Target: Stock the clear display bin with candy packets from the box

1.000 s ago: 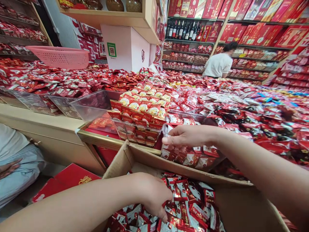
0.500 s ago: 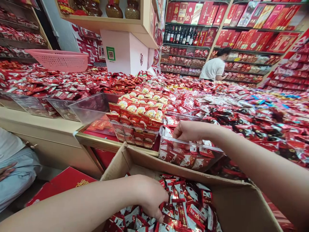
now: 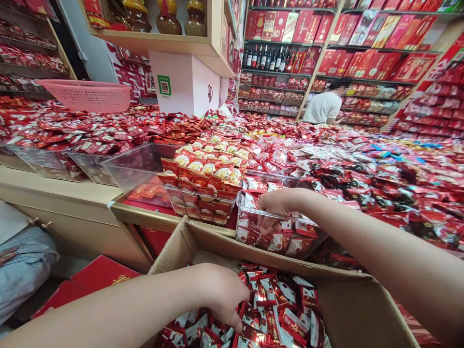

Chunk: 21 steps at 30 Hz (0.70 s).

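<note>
My left hand (image 3: 226,295) reaches into an open cardboard box (image 3: 282,249) in front of me. Its fingers and thumb curl around small red-and-white wrapped candies (image 3: 268,314) piled inside. Part of the fingers is hidden among the wrappers. Further off, my right hand (image 3: 273,208) dips into a clear plastic bin (image 3: 311,222), fingers bent down against its wrapped candies (image 3: 281,239). What lies inside those fingers is hidden. Left of that bin stands another clear bin holding durian candy packets (image 3: 206,169) in neat rows.
Wrapped sweets (image 3: 380,193) spread widely across the display to the right. A pink basket (image 3: 87,94) rests on the sweets at the left. A red box (image 3: 87,282) lies low by a seated person's leg (image 3: 27,266). Another person (image 3: 322,107) stands near the back shelves.
The view has shifted slightly. My right hand has sunk lower into the clear bin, its fingers deeper among the packets. My left hand stays in the cardboard box, nearly unchanged.
</note>
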Each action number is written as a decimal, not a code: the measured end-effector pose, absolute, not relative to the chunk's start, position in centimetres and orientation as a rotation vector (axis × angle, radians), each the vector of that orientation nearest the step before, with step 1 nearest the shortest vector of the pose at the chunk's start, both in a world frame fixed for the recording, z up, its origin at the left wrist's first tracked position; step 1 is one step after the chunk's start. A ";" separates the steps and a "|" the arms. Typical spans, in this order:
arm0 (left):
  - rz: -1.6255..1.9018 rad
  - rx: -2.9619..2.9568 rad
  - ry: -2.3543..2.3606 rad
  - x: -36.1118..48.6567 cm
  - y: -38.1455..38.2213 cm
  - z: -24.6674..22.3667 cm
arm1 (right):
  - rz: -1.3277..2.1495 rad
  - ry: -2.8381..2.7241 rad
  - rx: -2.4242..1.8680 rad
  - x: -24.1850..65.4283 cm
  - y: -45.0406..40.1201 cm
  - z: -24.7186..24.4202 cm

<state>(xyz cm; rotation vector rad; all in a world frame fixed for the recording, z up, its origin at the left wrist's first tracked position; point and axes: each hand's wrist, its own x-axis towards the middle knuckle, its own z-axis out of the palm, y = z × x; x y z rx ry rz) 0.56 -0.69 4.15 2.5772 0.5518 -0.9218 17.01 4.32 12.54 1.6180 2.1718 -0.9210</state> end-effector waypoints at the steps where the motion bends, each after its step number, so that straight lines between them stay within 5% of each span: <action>1: -0.921 2.571 0.562 0.6 -0.7 4.2 | -0.931 2.155 1.593 17.0 4.3 12.5; 14: -0.936 2.560 0.621 0.5 -0.6 4.4 | -0.931 1.999 1.587 16.8 4.9 12.6; 21: -1.065 2.621 0.493 0.1 -0.7 0.3 | -0.812 2.633 1.947 18.5 -0.7 15.4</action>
